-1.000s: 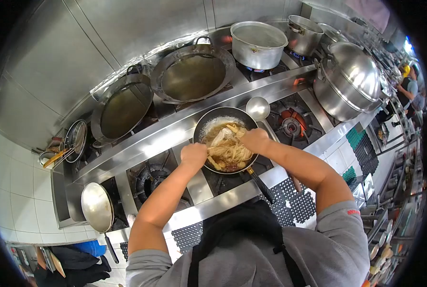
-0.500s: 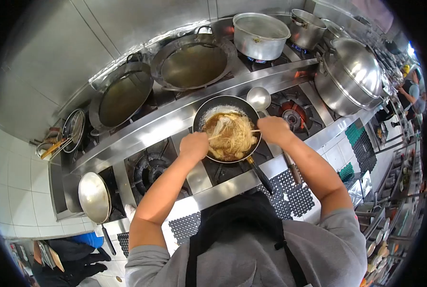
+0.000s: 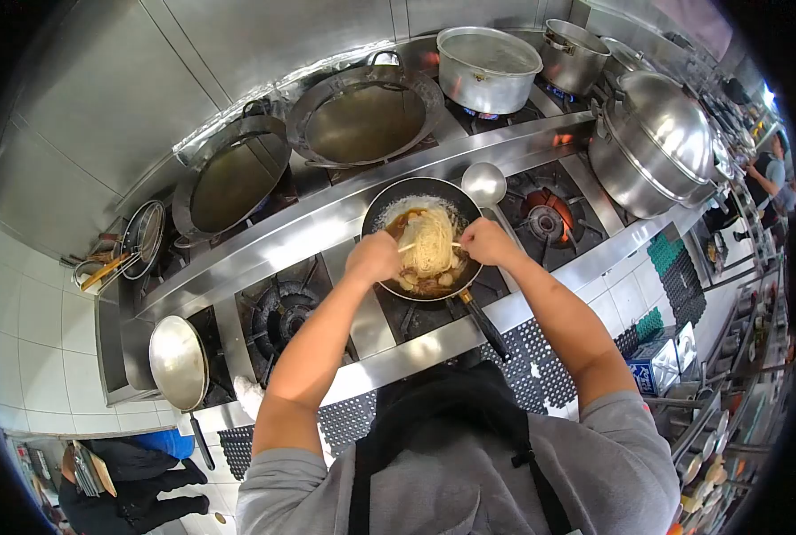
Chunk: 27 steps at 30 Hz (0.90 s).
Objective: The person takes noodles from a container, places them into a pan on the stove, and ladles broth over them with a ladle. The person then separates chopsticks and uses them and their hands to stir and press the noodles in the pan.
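A black frying pan (image 3: 382,201) with a dark handle sits on the front stove, holding brown sauce and a bundle of pale noodles (image 3: 432,241). My left hand (image 3: 376,258) is closed round a thin light chopstick at the pan's left side. At the right rim, my right hand (image 3: 490,242) grips another chopstick. Both sticks point inward to the noodles, which look gathered and lifted between them. A metal ladle (image 3: 484,185) lies just behind the pan, to the right.
Two large woks of liquid (image 3: 367,123) stand behind, with a big pot (image 3: 489,71) and a lidded steamer (image 3: 652,147) at the right. A burner (image 3: 547,218) glows red. Another pan (image 3: 179,363) is at the left. People are at the far right and lower left.
The noodles, spread in the pan before, are now bunched upright in its middle. My left hand has moved up and right over the rim, and my right hand slightly left.
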### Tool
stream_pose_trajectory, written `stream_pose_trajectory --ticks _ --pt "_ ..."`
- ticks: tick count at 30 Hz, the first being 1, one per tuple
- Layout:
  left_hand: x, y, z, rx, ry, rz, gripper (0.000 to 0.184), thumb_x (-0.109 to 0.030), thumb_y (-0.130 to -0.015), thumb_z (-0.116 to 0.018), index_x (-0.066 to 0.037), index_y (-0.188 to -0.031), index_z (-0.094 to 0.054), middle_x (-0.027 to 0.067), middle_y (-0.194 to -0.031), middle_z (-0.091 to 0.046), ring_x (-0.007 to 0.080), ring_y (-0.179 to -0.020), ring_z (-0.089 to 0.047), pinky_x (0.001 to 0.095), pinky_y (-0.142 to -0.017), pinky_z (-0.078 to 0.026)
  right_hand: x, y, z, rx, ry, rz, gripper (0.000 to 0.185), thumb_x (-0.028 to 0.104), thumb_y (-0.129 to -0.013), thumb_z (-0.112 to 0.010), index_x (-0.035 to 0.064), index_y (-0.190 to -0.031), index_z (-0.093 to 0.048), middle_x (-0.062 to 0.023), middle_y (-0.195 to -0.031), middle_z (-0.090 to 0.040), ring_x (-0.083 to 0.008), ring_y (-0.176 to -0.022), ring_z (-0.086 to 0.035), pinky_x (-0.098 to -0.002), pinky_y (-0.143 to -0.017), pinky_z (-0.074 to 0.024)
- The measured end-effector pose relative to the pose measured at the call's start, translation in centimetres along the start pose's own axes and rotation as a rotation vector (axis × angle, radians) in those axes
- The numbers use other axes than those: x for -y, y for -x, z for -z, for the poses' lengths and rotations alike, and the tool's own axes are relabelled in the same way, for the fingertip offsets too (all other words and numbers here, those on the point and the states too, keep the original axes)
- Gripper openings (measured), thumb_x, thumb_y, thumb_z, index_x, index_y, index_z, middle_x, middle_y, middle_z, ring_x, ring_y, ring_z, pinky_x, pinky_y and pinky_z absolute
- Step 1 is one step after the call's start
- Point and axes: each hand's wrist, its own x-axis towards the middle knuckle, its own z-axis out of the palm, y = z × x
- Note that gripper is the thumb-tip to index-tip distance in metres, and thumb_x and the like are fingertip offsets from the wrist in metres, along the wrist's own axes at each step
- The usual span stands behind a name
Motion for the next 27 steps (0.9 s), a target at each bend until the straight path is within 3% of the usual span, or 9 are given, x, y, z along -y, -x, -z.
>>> stream_pose_trajectory --ticks 7,8,11,12,14,17,21,23,27 --pt "-0.5 1.7 4.5 -0.226 0.064 -0.069 0.017 -0.015 -0.079 -0.055 -0.006 -0.084 -0.069 0.0201 -0.083 -0.064 0.0378 -0.078 -0.061 0.0412 -0.072 -0.049 2.2 -1.3 4.0 -0.083 -0.130 0.069 0.014 0.013 -0.076 -0.061 0.0065 -0.085 -0.070 -0.0163 -0.082 -0.066 -0.0307 -0.077 -0.064 -0.0371 -0.070 -0.0502" --pt "-0.8 2.2 4.6 -0.240 0.051 -0.032 0.016 -0.012 -0.076 -0.052 -0.009 -0.081 -0.067 0.0170 -0.086 -0.065 0.0364 -0.084 -0.061 0.0439 -0.076 -0.049 2.3 -1.3 4.2 -0.098 -0.061 0.123 0.015 0.016 -0.077 -0.061 0.0076 -0.087 -0.069 -0.0147 -0.083 -0.066 -0.0303 -0.078 -0.064 -0.0377 -0.071 -0.0504" --pt "-0.4 3.4 2.8 -0.252 -0.043 -0.058 0.016 -0.011 -0.076 -0.051 -0.007 -0.080 -0.066 0.0190 -0.084 -0.065 0.0376 -0.082 -0.062 0.0457 -0.074 -0.050 2.9 0.1 4.2 -0.117 0.130 0.213 0.015 0.016 -0.078 -0.059 0.0100 -0.088 -0.068 -0.0145 -0.085 -0.066 -0.0316 -0.078 -0.064 -0.0401 -0.071 -0.0506" --pt "-0.3 3.8 1.9 -0.205 -0.103 -0.053 0.016 -0.010 -0.076 -0.051 -0.007 -0.081 -0.066 0.0210 -0.083 -0.064 0.0384 -0.081 -0.063 0.0468 -0.074 -0.051 2.7 0.3 4.0 -0.111 0.129 0.213 0.015 0.016 -0.078 -0.059 0.0100 -0.088 -0.068 -0.0145 -0.085 -0.066 -0.0316 -0.078 -0.064 -0.0401 -0.071 -0.0506" --pt "-0.3 4.7 0.5 -0.088 -0.158 -0.022 0.016 -0.008 -0.075 -0.053 -0.003 -0.082 -0.066 0.0219 -0.086 -0.065 0.0380 -0.085 -0.063 0.0458 -0.076 -0.051 2.3 0.5 3.5 0.114 0.388 0.151 0.015 0.014 -0.079 -0.056 0.0084 -0.085 -0.068 -0.0154 -0.087 -0.066 -0.0322 -0.080 -0.065 -0.0417 -0.071 -0.0517" --pt "1.1 5.1 0.0 -0.010 -0.240 -0.006 0.018 -0.011 -0.076 -0.053 -0.004 -0.084 -0.067 0.0216 -0.086 -0.065 0.0381 -0.085 -0.063 0.0460 -0.076 -0.050 1.5 1.3 3.9 0.124 0.667 0.122 0.014 0.011 -0.078 -0.054 0.0058 -0.081 -0.067 -0.0173 -0.086 -0.066 -0.0329 -0.082 -0.065 -0.0428 -0.070 -0.0528" --pt "1.9 5.5 3.7 -0.052 -0.177 0.082 0.019 -0.014 -0.078 -0.052 -0.006 -0.084 -0.068 0.0216 -0.085 -0.064 0.0374 -0.084 -0.062 0.0454 -0.075 -0.050 2.3 2.6 6.8 0.040 0.631 0.099 0.016 0.010 -0.078 -0.053 0.0046 -0.082 -0.067 -0.0182 -0.084 -0.066 -0.0326 -0.081 -0.066 -0.0422 -0.067 -0.0538" --pt "0.1 4.9 3.1 -0.114 -0.168 0.045 0.018 -0.012 -0.078 -0.052 -0.005 -0.083 -0.068 0.0217 -0.084 -0.064 0.0370 -0.085 -0.063 0.0451 -0.074 -0.051 3.3 2.5 6.1 0.072 0.637 0.141 0.016 0.011 -0.078 -0.053 0.0045 -0.081 -0.068 -0.0184 -0.082 -0.066 -0.0326 -0.078 -0.067 -0.0416 -0.066 -0.0541" --pt "-1.2 2.6 -2.5 0.004 -0.378 -0.209 0.016 -0.010 -0.075 -0.054 -0.003 -0.080 -0.067 0.0188 -0.085 -0.066 0.0337 -0.082 -0.065 0.0434 -0.068 -0.053 2.2 2.5 -0.6 0.215 0.707 0.272 0.016 0.010 -0.077 -0.053 0.0041 -0.078 -0.068 -0.0157 -0.082 -0.067 -0.0316 -0.077 -0.067 -0.0403 -0.066 -0.0539"
